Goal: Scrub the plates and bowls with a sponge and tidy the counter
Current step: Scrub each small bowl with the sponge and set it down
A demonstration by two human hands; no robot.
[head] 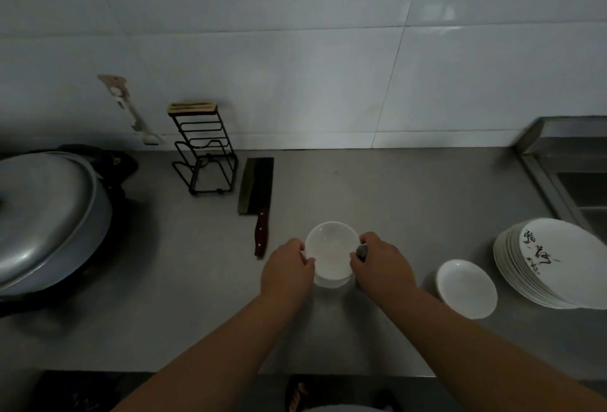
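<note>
A small stack of white bowls [331, 252] stands on the grey counter [410, 191] in front of me. My left hand [286, 268] grips the left rim of the top bowl. My right hand [381, 263] holds the right rim, with a small grey thing, perhaps a sponge [361, 251], tucked between its fingers and the bowl. A single white dish [466, 288] lies to the right. Further right sits a tilted stack of white plates [555, 263] with black brush marks.
A cleaver [258, 196] with a wooden handle lies left of the bowls. Behind it stands a black wire rack [205, 162]. A large lidded metal pot [46, 217] fills the left side. A steel sink [571, 178] is at the far right.
</note>
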